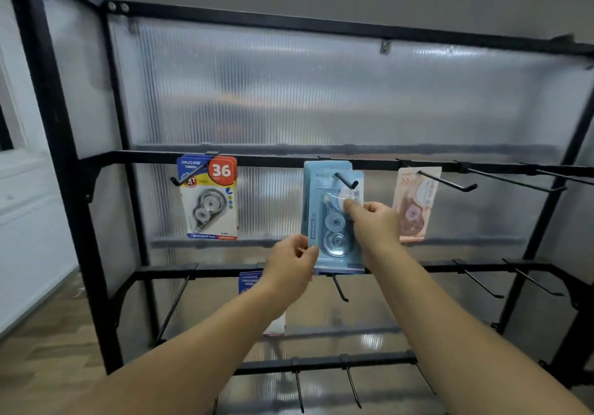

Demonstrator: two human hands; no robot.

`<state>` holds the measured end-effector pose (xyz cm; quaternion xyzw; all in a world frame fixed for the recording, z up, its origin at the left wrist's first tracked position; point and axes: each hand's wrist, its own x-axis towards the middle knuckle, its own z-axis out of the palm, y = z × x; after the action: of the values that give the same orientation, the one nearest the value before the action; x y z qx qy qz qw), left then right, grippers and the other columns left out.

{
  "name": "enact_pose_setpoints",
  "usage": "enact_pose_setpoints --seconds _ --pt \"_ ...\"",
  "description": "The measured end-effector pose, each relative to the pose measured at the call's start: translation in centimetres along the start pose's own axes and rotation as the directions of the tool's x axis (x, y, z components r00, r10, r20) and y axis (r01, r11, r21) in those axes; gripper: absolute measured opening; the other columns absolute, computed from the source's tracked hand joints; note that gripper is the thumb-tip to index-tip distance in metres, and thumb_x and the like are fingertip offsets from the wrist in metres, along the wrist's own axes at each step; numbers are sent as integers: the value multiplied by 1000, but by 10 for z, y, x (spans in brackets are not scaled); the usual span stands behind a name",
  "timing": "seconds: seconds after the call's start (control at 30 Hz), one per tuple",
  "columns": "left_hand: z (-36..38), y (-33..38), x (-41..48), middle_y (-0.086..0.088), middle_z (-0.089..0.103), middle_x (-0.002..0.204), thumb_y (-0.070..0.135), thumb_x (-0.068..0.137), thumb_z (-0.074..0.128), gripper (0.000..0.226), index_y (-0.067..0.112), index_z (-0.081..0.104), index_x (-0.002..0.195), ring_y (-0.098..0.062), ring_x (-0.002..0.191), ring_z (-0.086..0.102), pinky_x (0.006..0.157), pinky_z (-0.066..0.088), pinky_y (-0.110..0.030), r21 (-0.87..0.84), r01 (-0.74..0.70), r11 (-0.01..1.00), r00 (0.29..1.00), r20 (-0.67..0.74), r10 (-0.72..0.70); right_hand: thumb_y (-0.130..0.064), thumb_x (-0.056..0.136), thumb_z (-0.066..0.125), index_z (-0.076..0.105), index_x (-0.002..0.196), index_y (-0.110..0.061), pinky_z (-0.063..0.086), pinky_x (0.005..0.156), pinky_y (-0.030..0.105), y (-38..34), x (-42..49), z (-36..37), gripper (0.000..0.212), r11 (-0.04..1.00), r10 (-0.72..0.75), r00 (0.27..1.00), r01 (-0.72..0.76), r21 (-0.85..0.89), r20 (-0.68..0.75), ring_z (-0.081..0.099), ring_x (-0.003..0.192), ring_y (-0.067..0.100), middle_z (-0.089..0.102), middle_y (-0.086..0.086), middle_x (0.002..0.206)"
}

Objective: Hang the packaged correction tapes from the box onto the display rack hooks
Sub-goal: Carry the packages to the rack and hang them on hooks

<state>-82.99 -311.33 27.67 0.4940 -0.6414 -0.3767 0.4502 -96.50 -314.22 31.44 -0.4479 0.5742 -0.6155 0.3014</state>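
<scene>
A light-blue packaged correction tape (331,221) hangs on the middle hook (346,180) of the black display rack's upper bar (276,159). My left hand (291,265) pinches the pack's lower left corner. My right hand (374,226) pinches its right edge, thumb on the clear blister. To the left, a blue, red and yellow "36" pack (210,197) hangs on its own hook. A pink pack (414,204) hangs just right of my right hand. Another blue-topped pack (249,281) on the lower bar is mostly hidden behind my left wrist. The box is out of view.
Bare hooks (450,183) stick out along the upper bar to the right. More bare hooks (479,282) line the middle and bottom bars. A ribbed translucent panel (321,93) backs the rack. Wood flooring (41,350) lies at lower left.
</scene>
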Motion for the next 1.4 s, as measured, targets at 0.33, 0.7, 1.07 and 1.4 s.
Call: enact_pose_setpoints --seconds 0.33,0.7,1.07,1.4 --pt "3 -2 51 0 51 71 30 96 51 24 17 52 76 -14 69 51 62 42 -27 273 142 952 989 -87 -123 -39 87 62 63 69 -12 50 71 36 -8 39 11 33 947 -12 1000 8 -322 -12 57 69 24 61 4 67" --pt "9 -19 14 -5 64 80 25 95 51 20 21 56 77 -15 70 59 65 51 -31 197 262 945 961 -145 -237 -31 97 47 52 67 -10 38 52 28 37 -26 0 38 964 -167 986 164 -209 0 49 61 17 52 1 63" --pt "-66 -44 -130 -7 67 88 18 90 52 14 14 63 85 -19 83 62 73 50 -29 265 539 799 767 -547 -336 -31 94 53 47 55 -16 32 52 28 62 -131 77 41 844 -90 630 460 -277 772 42 54 14 45 -1 55" --pt "-236 -34 -385 -7 65 93 19 90 49 18 12 62 79 -23 89 61 71 44 -27 199 792 578 425 -858 -287 -21 93 53 33 49 -18 23 46 23 -22 -396 197 48 782 -248 53 601 167 967 32 49 5 36 -6 51"
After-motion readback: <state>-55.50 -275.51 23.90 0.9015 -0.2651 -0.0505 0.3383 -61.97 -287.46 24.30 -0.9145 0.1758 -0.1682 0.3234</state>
